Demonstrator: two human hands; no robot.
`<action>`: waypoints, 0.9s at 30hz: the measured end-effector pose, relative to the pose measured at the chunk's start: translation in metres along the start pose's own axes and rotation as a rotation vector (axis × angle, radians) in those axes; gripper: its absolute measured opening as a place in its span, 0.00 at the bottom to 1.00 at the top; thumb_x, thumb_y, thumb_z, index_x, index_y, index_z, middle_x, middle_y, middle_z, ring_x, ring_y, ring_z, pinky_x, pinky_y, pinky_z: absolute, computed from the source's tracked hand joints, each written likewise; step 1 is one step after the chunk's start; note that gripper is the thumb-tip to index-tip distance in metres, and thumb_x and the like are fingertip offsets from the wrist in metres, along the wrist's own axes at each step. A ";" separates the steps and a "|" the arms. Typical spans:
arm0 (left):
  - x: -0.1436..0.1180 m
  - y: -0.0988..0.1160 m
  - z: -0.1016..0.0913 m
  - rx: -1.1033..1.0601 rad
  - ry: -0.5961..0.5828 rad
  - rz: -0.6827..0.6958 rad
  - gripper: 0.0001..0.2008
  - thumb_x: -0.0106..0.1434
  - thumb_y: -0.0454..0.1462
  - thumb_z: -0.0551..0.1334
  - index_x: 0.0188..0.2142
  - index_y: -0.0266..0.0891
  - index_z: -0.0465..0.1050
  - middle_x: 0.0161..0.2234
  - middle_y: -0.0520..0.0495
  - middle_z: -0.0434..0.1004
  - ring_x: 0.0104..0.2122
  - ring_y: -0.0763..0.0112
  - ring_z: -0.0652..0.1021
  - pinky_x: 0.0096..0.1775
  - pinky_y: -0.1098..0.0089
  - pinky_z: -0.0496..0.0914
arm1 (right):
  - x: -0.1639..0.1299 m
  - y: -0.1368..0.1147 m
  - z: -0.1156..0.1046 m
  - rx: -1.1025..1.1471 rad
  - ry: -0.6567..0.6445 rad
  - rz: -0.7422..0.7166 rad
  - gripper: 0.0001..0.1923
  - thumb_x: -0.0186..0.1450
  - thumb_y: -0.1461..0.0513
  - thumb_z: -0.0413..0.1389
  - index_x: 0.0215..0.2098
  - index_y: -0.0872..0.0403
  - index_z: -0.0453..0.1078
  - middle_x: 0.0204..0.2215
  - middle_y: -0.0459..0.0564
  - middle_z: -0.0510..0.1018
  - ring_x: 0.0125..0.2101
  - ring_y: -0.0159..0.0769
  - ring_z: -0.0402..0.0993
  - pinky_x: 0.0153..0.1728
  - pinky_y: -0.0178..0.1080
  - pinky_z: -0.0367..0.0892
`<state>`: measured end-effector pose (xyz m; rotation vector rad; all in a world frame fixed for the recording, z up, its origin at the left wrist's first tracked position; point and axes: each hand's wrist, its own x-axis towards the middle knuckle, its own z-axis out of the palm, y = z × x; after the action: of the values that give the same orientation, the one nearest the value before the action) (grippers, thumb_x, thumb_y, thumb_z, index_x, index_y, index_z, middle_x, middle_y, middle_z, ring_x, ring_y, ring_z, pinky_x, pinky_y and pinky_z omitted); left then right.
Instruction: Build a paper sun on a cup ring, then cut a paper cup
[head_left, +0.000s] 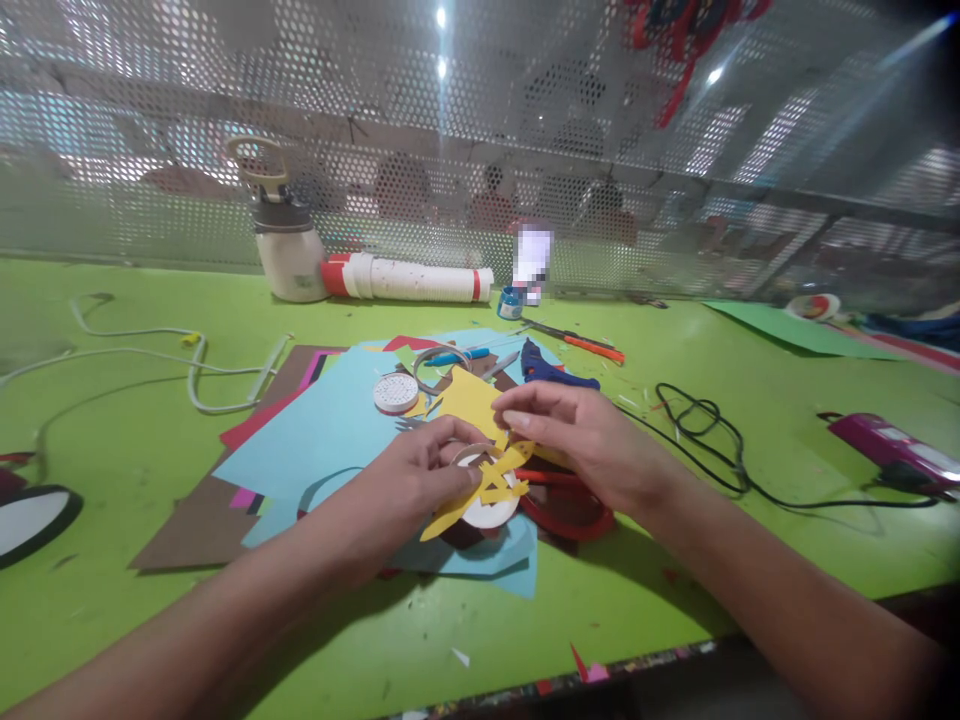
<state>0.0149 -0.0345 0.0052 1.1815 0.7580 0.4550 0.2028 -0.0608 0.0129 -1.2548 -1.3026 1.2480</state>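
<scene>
My left hand is closed around the edge of a round white piece with a brown centre. Yellow paper cutouts lie across that piece, under my left thumb. Opposite it, my right hand has thumb and fingertips drawn together over a yellow paper sheet; anything small between them is hidden. One end of the yellow cutouts reaches below the right fingers. Red-handled scissors rest under my right wrist. Light blue paper and other coloured sheets are stacked beneath both hands.
Behind my right hand lies a blue glue gun. A tape roll, a white perforated disc and an orange-handled tool sit nearby. Cables run across the green table. A spray bottle stands before the mesh panel.
</scene>
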 end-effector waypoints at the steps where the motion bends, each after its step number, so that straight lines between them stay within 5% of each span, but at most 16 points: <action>1: 0.001 0.000 0.000 0.010 0.007 -0.004 0.11 0.58 0.37 0.62 0.39 0.40 0.64 0.28 0.49 0.74 0.27 0.67 0.78 0.31 0.68 0.69 | -0.001 -0.001 -0.001 -0.013 0.038 -0.051 0.08 0.61 0.59 0.60 0.38 0.54 0.73 0.33 0.47 0.78 0.33 0.33 0.74 0.36 0.37 0.69; 6: 0.003 -0.001 -0.001 -0.066 0.066 -0.007 0.11 0.55 0.36 0.64 0.38 0.38 0.65 0.29 0.47 0.77 0.24 0.69 0.76 0.29 0.70 0.68 | -0.011 -0.010 -0.002 -0.369 0.215 -0.447 0.05 0.64 0.65 0.55 0.34 0.53 0.73 0.34 0.49 0.77 0.37 0.36 0.73 0.41 0.39 0.69; 11: 0.004 0.002 -0.002 -0.078 0.139 0.028 0.11 0.54 0.34 0.64 0.37 0.37 0.66 0.29 0.49 0.76 0.26 0.71 0.76 0.31 0.71 0.68 | -0.018 -0.009 -0.004 -0.642 0.039 -0.715 0.10 0.65 0.69 0.53 0.41 0.55 0.74 0.42 0.55 0.73 0.45 0.41 0.69 0.47 0.46 0.67; 18: 0.004 0.006 -0.005 -0.069 0.177 0.032 0.09 0.54 0.33 0.63 0.36 0.38 0.67 0.26 0.50 0.75 0.25 0.71 0.76 0.32 0.70 0.68 | -0.016 -0.006 -0.006 -0.921 -0.251 -0.744 0.19 0.66 0.74 0.45 0.48 0.57 0.72 0.52 0.58 0.66 0.55 0.42 0.59 0.55 0.48 0.60; 27: 0.004 0.008 -0.009 -0.139 0.161 0.051 0.09 0.54 0.32 0.63 0.36 0.38 0.67 0.24 0.49 0.76 0.24 0.68 0.78 0.31 0.69 0.70 | -0.015 -0.002 -0.009 -1.035 -0.197 -0.807 0.18 0.65 0.74 0.46 0.48 0.61 0.72 0.52 0.61 0.66 0.53 0.45 0.59 0.54 0.50 0.60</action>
<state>0.0119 -0.0234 0.0098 1.0442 0.8225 0.6412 0.2125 -0.0752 0.0164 -1.0181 -2.4192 0.0576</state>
